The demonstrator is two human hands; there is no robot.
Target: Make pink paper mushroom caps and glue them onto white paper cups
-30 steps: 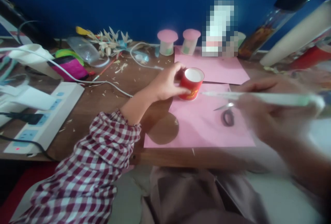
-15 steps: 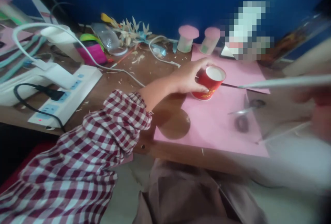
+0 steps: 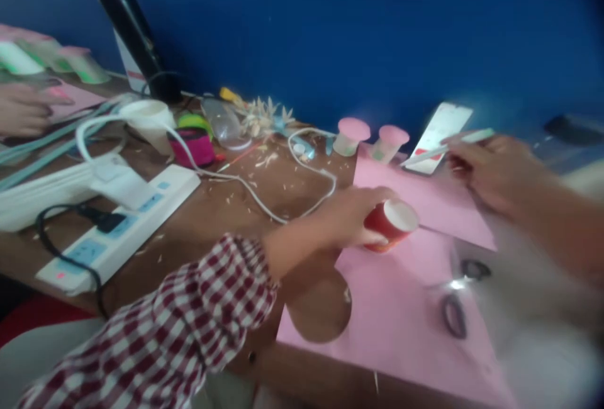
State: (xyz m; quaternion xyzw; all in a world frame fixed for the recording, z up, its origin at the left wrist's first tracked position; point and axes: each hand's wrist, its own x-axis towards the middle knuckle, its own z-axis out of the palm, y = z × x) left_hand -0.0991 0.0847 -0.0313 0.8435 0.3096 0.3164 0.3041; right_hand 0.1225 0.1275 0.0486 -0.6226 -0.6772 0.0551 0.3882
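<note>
My left hand [image 3: 361, 217] is wrapped round a red paper cup [image 3: 384, 229], its white open mouth facing up and to the right. The cup is at the pink paper [image 3: 391, 314], from which a round piece is cut out. My right hand [image 3: 495, 170] is closed on a slim white pen [image 3: 465, 141] with a greenish end. The pen's tip overlaps the lower part of a lit phone [image 3: 446, 129] leaning at the back. Dark-handled scissors [image 3: 453, 314] lie on the paper's right side, slightly blurred.
Two pink-topped cups [image 3: 353, 135] stand near the blue wall. A white power strip [image 3: 165, 198] with plugs and cables, a magenta pouch [image 3: 195, 148] and dried flowers [image 3: 264, 116] are on the left. Another person's hand [image 3: 23, 110] shows at the far left edge.
The view has swung left, bringing another person's hand into sight. My right hand has moved with the pen to the back, by the phone. My left hand still holds the cup.
</note>
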